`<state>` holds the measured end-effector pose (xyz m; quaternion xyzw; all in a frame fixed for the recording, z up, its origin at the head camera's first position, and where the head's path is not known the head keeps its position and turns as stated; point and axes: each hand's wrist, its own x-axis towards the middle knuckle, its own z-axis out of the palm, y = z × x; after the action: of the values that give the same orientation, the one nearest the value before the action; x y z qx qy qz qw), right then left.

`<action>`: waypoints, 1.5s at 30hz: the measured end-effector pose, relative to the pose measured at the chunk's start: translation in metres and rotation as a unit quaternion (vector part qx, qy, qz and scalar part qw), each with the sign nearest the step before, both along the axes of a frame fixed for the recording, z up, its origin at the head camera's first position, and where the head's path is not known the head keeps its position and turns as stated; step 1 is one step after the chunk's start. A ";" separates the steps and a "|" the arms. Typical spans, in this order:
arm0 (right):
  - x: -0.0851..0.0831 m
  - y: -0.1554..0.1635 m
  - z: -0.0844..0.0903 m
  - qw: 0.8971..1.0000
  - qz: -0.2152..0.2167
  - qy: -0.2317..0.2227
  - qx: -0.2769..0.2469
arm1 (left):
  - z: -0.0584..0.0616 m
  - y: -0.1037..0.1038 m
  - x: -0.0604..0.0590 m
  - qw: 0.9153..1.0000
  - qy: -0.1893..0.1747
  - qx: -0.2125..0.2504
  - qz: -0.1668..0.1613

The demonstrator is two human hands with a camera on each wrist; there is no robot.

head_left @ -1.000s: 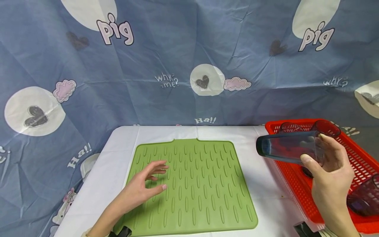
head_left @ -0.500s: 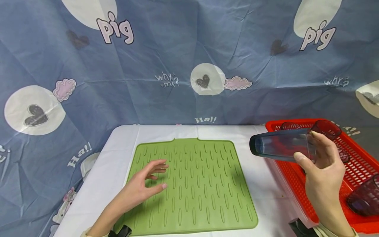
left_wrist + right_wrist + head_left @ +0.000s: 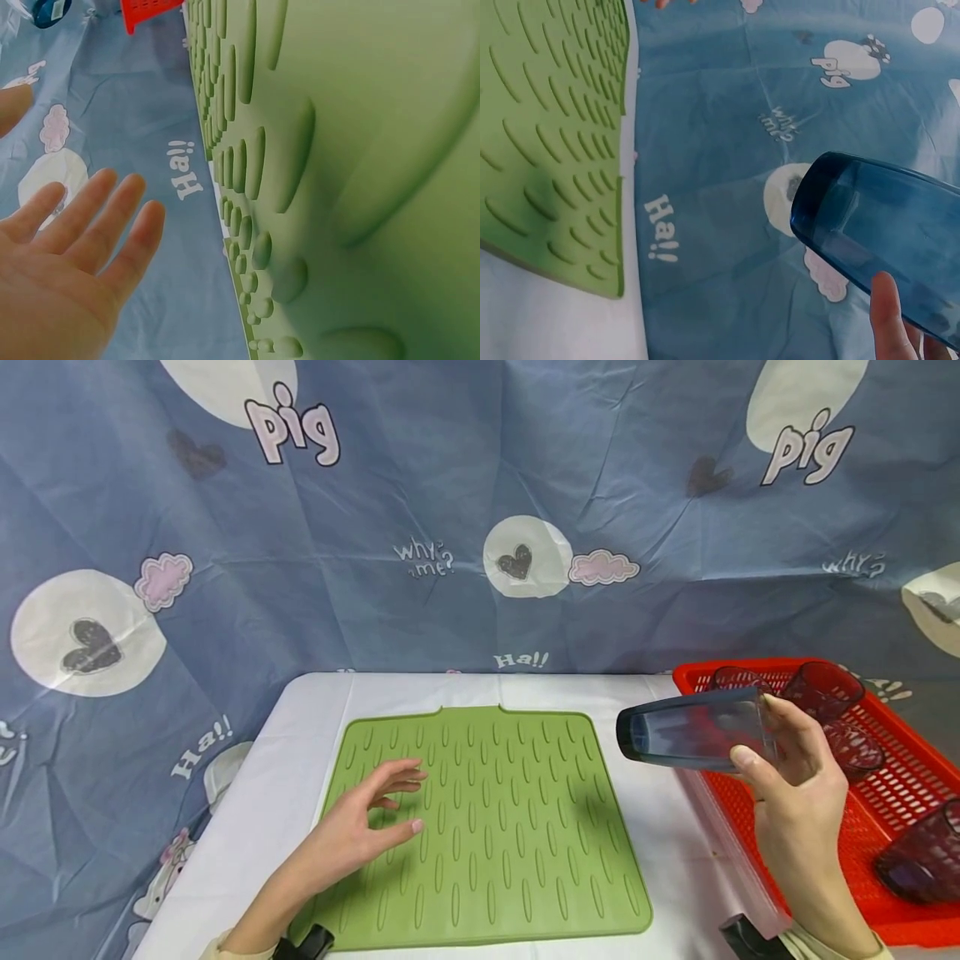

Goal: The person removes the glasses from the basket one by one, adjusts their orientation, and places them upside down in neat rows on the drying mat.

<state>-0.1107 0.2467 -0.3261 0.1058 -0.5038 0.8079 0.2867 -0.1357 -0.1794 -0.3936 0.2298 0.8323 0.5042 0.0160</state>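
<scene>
My right hand (image 3: pixel 798 802) grips a tall blue drinking glass (image 3: pixel 690 729) near its open end. The glass lies on its side in the air, its thick dark base (image 3: pixel 819 196) facing left, between the green mat and the red basket. In the right wrist view a fingertip (image 3: pixel 886 296) presses against the glass wall. Above the left part of the green ridged mat (image 3: pixel 487 827) hovers my left hand (image 3: pixel 360 827), fingers loosely spread and holding nothing. The left wrist view shows that same palm (image 3: pixel 67 285) bare.
At the right stands a red perforated basket (image 3: pixel 911 777) with several purplish glasses inside, one tumbler (image 3: pixel 926 860) lying tilted near its front. A white cloth (image 3: pixel 667 827) covers the table. Behind it hangs a blue printed curtain (image 3: pixel 375 627).
My right hand has carried the blue glass leftward, away from over the red basket, uncovering more of the glasses inside. The left hand has stayed nearly where it was.
</scene>
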 end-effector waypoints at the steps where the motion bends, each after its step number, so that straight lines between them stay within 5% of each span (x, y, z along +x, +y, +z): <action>1: 0.000 -0.001 -0.001 1.000 0.003 -0.003 -0.001 | 0.001 0.000 0.000 1.000 0.001 0.000 0.001; 24: -0.002 -0.009 -0.018 0.998 0.065 -0.019 -0.012 | 0.006 0.004 0.003 0.999 0.009 0.027 0.025; 36: -0.001 -0.020 -0.020 0.996 0.062 -0.054 0.028 | 0.008 0.008 0.007 0.999 0.021 0.040 0.019; 45: -0.001 -0.028 -0.024 0.993 0.106 -0.050 0.015 | 0.010 0.012 0.008 0.998 0.020 0.060 0.011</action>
<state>-0.1118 0.2190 -0.3504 0.1219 -0.5159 0.8302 0.1724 -0.1280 -0.1673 -0.3835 0.2314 0.8032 0.5485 -0.0203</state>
